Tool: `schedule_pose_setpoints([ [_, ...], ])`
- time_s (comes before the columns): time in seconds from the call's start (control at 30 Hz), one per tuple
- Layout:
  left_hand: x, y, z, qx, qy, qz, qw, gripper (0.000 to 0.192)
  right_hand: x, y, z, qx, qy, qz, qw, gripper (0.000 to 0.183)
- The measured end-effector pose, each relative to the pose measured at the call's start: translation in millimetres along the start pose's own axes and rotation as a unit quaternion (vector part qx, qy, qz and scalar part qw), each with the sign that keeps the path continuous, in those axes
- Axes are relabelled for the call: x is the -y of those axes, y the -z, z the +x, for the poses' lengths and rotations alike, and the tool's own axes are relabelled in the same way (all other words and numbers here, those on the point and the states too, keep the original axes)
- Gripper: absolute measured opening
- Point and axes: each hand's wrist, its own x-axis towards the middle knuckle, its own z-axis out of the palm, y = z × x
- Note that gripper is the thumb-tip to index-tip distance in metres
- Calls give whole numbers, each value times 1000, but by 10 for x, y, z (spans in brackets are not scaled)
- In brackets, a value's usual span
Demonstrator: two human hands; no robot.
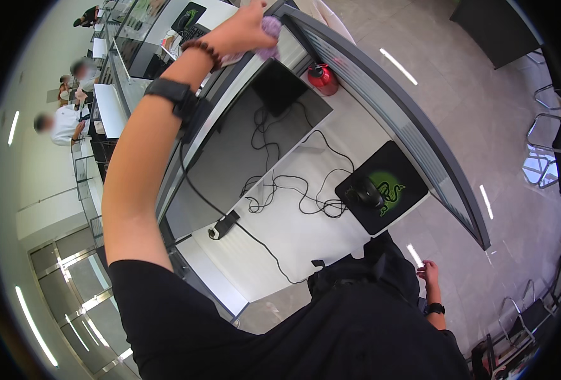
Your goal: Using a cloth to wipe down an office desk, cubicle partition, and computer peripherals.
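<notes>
My left hand (240, 31) is stretched far out over the desk partition, with a purple fuzzy cloth (270, 40) in its grip. The cloth lies against the top of the partition frame (242, 59). A beaded bracelet and a black wrist device (173, 97) are on that arm. From the device a black cable (204, 194) runs down towards my waist. My right hand (430, 271) hangs low at my side, away from the desk. Its fingers are loosely apart, and nothing shows in it.
Before me is a white desk (285, 237) with a dark glossy panel (233, 156), tangled cables (304, 190), and a black mouse (368, 192) on a mouse pad (404, 161). A red bottle (323, 80) stands by the curved right partition (404, 114). People sit at desks far left.
</notes>
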Motion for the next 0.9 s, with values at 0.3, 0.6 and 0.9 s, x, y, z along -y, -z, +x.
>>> schedule_pose_setpoints([
  [0.3,-644,1183,-650,-226,60,-185,955,26,221,-134,22,23,81,-7,996,26],
  [0.6,-1991,1245,-3874,-202,84,-305,927,33,1636,-954,-1448,292,219,-173,915,34],
  [0.9,-3323,-1363,-5054,-148,205,-409,877,73,1429,-2747,-3195,643,-103,22,758,49],
])
